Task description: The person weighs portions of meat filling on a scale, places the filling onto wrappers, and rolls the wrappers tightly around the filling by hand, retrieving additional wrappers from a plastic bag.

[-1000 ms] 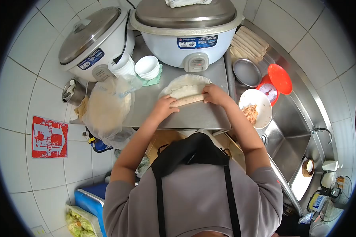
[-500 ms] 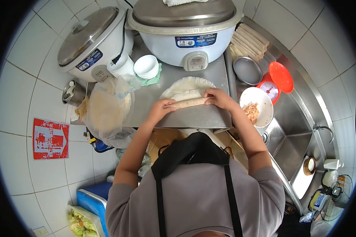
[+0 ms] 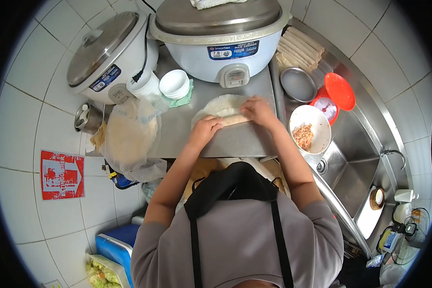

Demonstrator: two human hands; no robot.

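Note:
A partly rolled spring roll (image 3: 236,119) lies on the steel counter, its filled edge toward me and the pale round wrapper (image 3: 225,102) spread flat beyond it. My left hand (image 3: 206,130) has its fingers closed on the left end of the roll. At the other end, my right hand (image 3: 260,113) pinches the right side of the wrapper, fingers bent together. What lies inside the roll is hidden. To the right stands a white bowl (image 3: 324,125) with a shredded, light-brown filling (image 3: 303,136). A stack of round wrappers (image 3: 129,134) in clear plastic is at the left.
Two rice cookers, a large one (image 3: 221,48) and another (image 3: 111,57), stand behind. White bowls (image 3: 174,84) sit on a green cloth. Finished rolls (image 3: 300,48), a metal pan (image 3: 298,84), a red scale (image 3: 327,106) and a sink (image 3: 355,168) are at the right.
My right hand has moved up slightly from the roll's right end onto the wrapper's side. The left hand has shifted slightly right, and the wrapper's right side looks folded inward.

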